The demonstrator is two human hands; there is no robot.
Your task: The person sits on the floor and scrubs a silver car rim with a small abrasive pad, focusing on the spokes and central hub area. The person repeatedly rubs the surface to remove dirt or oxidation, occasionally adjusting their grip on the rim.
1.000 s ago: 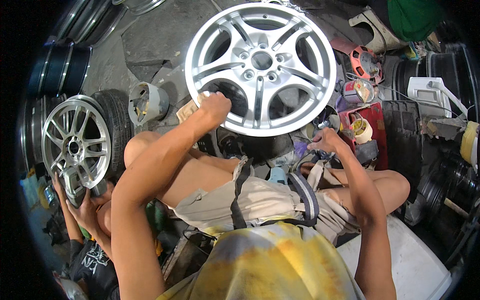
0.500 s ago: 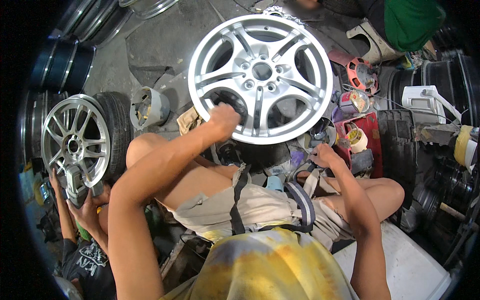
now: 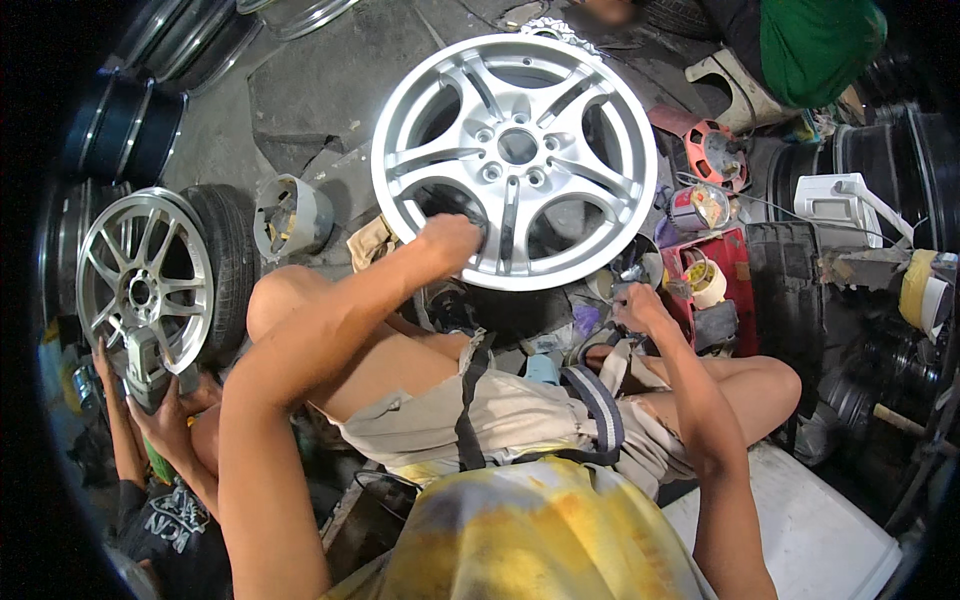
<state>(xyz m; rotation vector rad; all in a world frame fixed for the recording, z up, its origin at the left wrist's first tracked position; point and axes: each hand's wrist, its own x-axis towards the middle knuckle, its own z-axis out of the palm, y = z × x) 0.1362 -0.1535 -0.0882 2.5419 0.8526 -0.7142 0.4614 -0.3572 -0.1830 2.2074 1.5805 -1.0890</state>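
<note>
A silver car alloy wheel (image 3: 515, 148) with a wide rim lies face up in front of my knees. My left hand (image 3: 450, 243) is closed at its lower left opening, curled over the inner side of the rim; the fingertips are hidden. Just off the wheel's lower right edge, my right hand (image 3: 637, 306) is held with bent fingers pressed together. Something small and greyish shows at those fingertips, too indistinct to name. Right beyond them stands a small round container (image 3: 645, 265) with dark contents.
At left a co-worker's hands (image 3: 165, 405) hold a grey tool against a second alloy wheel (image 3: 140, 290), beside a tyre (image 3: 222, 270). A white bucket (image 3: 292, 218) stands nearer. On the right are a red tray (image 3: 738, 265), an open tin (image 3: 697, 208) and a plastic stool (image 3: 735, 85).
The whole view has shifted slightly, so everything sits a little further left. My right hand has moved slightly toward the small container; my left stays at the rim.
</note>
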